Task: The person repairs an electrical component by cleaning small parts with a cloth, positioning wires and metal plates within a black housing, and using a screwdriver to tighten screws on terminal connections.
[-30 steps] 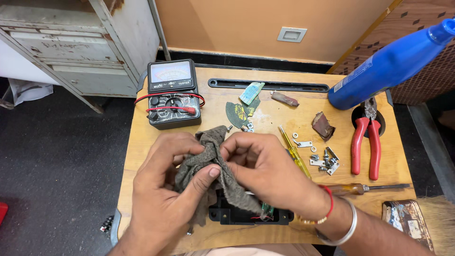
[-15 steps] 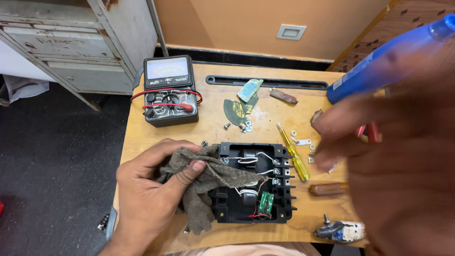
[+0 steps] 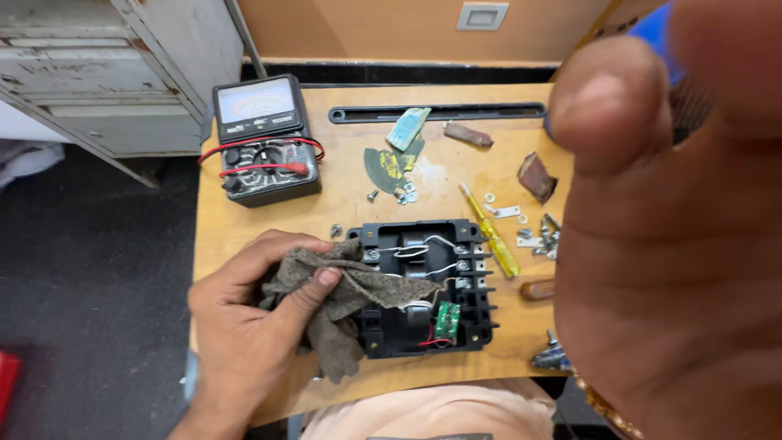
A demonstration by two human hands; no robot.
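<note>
Right hand (image 3: 676, 244) has left the cloth (image 3: 342, 293) and risen close to the camera — grip unclear; left hand (image 3: 252, 318) fingers pinch it beside the black box (image 3: 423, 285).

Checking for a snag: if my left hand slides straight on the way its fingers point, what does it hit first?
Likely the black open device. The left hand grips the grey cloth, fingers pointing right, and the cloth already drapes onto the device's edge; depth is unclear.

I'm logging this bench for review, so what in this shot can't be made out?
- Right hand: blurred, close to the head camera; its grip is unreadable.
- Table, right side: hidden behind that hand.
- Black housing, left part: covered by the grey cloth under the left hand.
- Meter dial: too small.
</note>
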